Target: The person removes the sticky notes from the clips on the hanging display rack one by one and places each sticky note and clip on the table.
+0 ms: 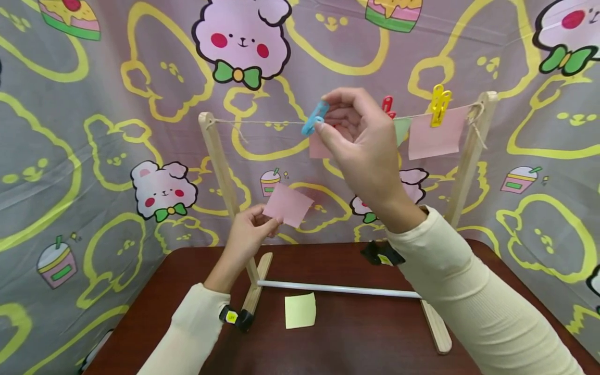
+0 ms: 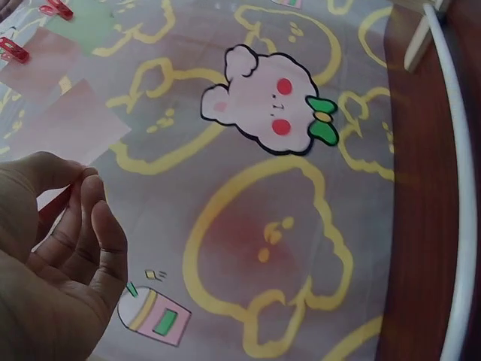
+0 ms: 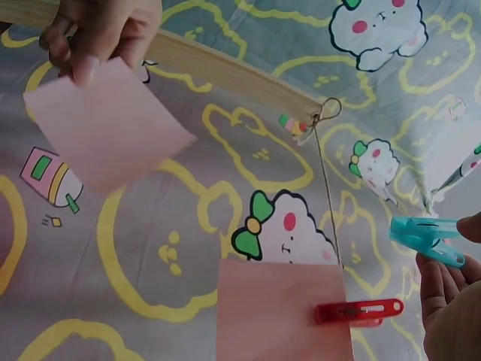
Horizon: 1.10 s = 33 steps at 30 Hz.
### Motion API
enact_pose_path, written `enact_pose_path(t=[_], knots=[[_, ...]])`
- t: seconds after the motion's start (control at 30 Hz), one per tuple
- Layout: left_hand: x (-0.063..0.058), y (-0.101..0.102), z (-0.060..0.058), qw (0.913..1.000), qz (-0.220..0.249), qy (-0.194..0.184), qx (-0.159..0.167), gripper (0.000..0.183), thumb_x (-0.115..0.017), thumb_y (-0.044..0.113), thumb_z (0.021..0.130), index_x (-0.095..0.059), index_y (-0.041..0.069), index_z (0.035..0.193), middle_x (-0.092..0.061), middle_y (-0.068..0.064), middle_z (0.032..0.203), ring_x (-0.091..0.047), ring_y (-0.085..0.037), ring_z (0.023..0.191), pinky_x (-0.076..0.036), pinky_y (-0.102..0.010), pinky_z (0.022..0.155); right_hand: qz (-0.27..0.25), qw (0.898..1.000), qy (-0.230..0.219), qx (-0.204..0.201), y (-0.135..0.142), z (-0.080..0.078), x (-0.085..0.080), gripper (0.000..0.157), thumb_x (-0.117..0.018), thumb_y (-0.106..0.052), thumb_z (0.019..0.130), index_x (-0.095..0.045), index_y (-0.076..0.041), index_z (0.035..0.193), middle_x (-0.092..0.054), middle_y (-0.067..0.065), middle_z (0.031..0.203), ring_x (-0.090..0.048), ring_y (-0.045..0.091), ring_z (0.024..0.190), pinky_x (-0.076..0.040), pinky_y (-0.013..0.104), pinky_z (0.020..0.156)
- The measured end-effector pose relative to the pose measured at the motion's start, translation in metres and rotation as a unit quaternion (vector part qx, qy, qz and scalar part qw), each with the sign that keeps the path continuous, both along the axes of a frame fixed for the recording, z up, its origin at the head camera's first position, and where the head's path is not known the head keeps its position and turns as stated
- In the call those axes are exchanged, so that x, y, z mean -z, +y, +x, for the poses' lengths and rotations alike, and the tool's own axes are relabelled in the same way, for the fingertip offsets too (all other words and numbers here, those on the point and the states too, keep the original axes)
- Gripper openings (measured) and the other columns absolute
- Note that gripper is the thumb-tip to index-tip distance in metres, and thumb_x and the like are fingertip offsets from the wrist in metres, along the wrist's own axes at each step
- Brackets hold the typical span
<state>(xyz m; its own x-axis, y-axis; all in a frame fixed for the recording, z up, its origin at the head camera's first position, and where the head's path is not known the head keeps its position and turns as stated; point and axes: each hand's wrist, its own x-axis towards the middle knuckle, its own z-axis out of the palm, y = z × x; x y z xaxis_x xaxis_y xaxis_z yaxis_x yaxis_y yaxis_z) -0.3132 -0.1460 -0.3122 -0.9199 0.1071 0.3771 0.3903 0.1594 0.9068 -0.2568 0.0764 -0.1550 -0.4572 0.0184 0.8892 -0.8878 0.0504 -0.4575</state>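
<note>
Head view: left hand [image 1: 248, 232] pinches a square pink sticky note [image 1: 288, 204] by its lower left edge, between thumb and fingers; the note is tilted, below the twine [image 1: 276, 123] as seen here and in front of the patterned fabric backdrop [image 1: 112, 83]. Right hand [image 1: 367, 143], raised, grasps a light-blue plastic clothespin [image 1: 315, 119] between thumb and curled fingers; in this view the clothespin overlaps the twine. The twine spans the left wooden post [image 1: 219, 161] and the right wooden post [image 1: 469, 151]. On its right part hang a pink note [image 1: 433, 141] under a yellow clothespin [image 1: 439, 107], a green note [image 1: 402, 128] with a red clothespin [image 1: 387, 104] above it, and another pink note [image 1: 319, 148] partly hidden by the right hand. A white rod [image 1: 337, 288] joins the posts low down; a pale yellow sticky note [image 1: 300, 311] lies on the dark red-brown table [image 1: 356, 333] in front of the rod. Left wrist view: thumb and index finger meet at the edge of the pinched pink note, other fingers curled; two red clothespins show at upper left, near the hanging pink and green notes. Right wrist view: the light-blue clothespin sits between thumb and fingers, its nose apart from the twine and from both pink notes in sight; a red clothespin grips the hanging pink note near the twine. The left hand's note appears at upper left, well apart from the light-blue clothespin.
</note>
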Motion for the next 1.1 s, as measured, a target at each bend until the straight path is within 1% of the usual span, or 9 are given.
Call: enact_pose_path(t=[0.17, 0.27, 0.4, 0.5, 0.63, 0.77, 0.87, 0.97, 1.1], knots=[[0.014, -0.007, 0.004, 0.9994, -0.027, -0.019, -0.007, 0.017, -0.074, 0.007, 0.095, -0.067, -0.009, 0.096, -0.066, 0.005, 0.071, -0.062, -0.009, 0.068, -0.054, -0.022, 0.063, 0.004, 1.0, 0.023, -0.006, 0.016, 0.0, 0.009, 0.026, -0.068, 0.013, 0.09, -0.062, 0.013, 0.116, -0.068, 0.011, 0.102, -0.07, 0.015, 0.089, -0.06, 0.027, 0.089], [0.022, -0.011, 0.007, 0.9986, -0.044, -0.027, -0.013, 0.018, -0.074, 0.008, 0.095, -0.068, -0.008, 0.094, -0.064, 0.003, 0.071, -0.06, -0.009, 0.067, -0.051, -0.021, 0.061, 0.004, 1.0, 0.023, -0.008, 0.026, 0.0, 0.014, 0.028, -0.067, 0.016, 0.088, -0.063, 0.013, 0.115, -0.069, 0.012, 0.104, -0.07, 0.016, 0.089, -0.06, 0.026, 0.089], [0.029, -0.018, 0.012, 0.9977, -0.05, -0.039, -0.027, 0.018, -0.074, 0.008, 0.096, -0.07, -0.009, 0.096, -0.068, 0.0, 0.074, -0.064, -0.01, 0.069, -0.054, -0.021, 0.064, -0.001, 1.0, -0.006, -0.005, 0.04, 0.002, 0.021, 0.028, -0.065, 0.017, 0.088, -0.063, 0.009, 0.115, -0.069, 0.011, 0.108, -0.069, 0.021, 0.092, -0.06, 0.023, 0.089], [0.034, -0.023, 0.014, 0.9975, -0.046, -0.046, -0.027, 0.018, -0.074, 0.007, 0.096, -0.071, -0.011, 0.099, -0.07, -0.003, 0.076, -0.065, -0.009, 0.069, -0.055, -0.02, 0.065, 0.001, 0.999, -0.034, 0.002, 0.051, 0.004, 0.027, 0.029, -0.066, 0.015, 0.089, -0.063, 0.004, 0.115, -0.069, 0.011, 0.108, -0.07, 0.022, 0.095, -0.061, 0.023, 0.089], [0.044, -0.028, 0.017, 0.9964, -0.069, -0.046, -0.017, 0.016, -0.074, 0.007, 0.096, -0.071, -0.009, 0.096, -0.07, -0.008, 0.078, -0.064, -0.011, 0.069, -0.056, -0.022, 0.066, 0.003, 0.998, -0.057, 0.0, 0.068, 0.007, 0.037, 0.031, -0.066, 0.014, 0.088, -0.065, -0.002, 0.115, -0.069, 0.011, 0.109, -0.07, 0.02, 0.097, -0.06, 0.02, 0.086], [0.054, -0.033, 0.022, 0.9935, -0.105, -0.042, -0.014, 0.016, -0.075, 0.009, 0.096, -0.071, -0.005, 0.09, -0.07, -0.012, 0.078, -0.065, -0.012, 0.069, -0.056, -0.024, 0.066, 0.006, 0.998, -0.058, 0.009, 0.084, 0.008, 0.046, 0.036, -0.067, 0.017, 0.087, -0.066, -0.006, 0.115, -0.071, 0.01, 0.109, -0.071, 0.018, 0.097, -0.059, 0.018, 0.084], [0.06, -0.036, 0.026, 0.9918, -0.117, -0.047, -0.019, 0.014, -0.075, 0.009, 0.095, -0.072, -0.003, 0.088, -0.07, -0.011, 0.077, -0.063, -0.01, 0.068, -0.053, -0.022, 0.064, -0.008, 0.998, -0.065, 0.003, 0.095, 0.009, 0.054, 0.036, -0.066, 0.018, 0.087, -0.067, -0.005, 0.114, -0.072, 0.01, 0.107, -0.071, 0.017, 0.095, -0.059, 0.017, 0.081], [0.068, -0.041, 0.031, 0.9886, -0.135, -0.062, -0.024, 0.011, -0.076, 0.009, 0.094, -0.073, 0.0, 0.087, -0.069, -0.007, 0.076, -0.06, -0.008, 0.068, -0.049, -0.021, 0.063, -0.034, 0.996, -0.079, -0.022, 0.106, 0.009, 0.061, 0.035, -0.066, 0.02, 0.087, -0.067, -0.002, 0.114, -0.074, 0.011, 0.107, -0.072, 0.017, 0.095, -0.058, 0.017, 0.078], [0.078, -0.047, 0.035, 0.9826, -0.159, -0.095, -0.011, 0.012, -0.075, 0.012, 0.094, -0.076, 0.0, 0.093, -0.072, -0.007, 0.081, -0.063, -0.01, 0.073, -0.052, -0.022, 0.067, -0.043, 0.994, -0.09, -0.036, 0.12, 0.008, 0.074, 0.037, -0.065, 0.023, 0.087, -0.066, 0.0, 0.115, -0.075, 0.01, 0.106, -0.072, 0.016, 0.094, -0.059, 0.017, 0.079]])
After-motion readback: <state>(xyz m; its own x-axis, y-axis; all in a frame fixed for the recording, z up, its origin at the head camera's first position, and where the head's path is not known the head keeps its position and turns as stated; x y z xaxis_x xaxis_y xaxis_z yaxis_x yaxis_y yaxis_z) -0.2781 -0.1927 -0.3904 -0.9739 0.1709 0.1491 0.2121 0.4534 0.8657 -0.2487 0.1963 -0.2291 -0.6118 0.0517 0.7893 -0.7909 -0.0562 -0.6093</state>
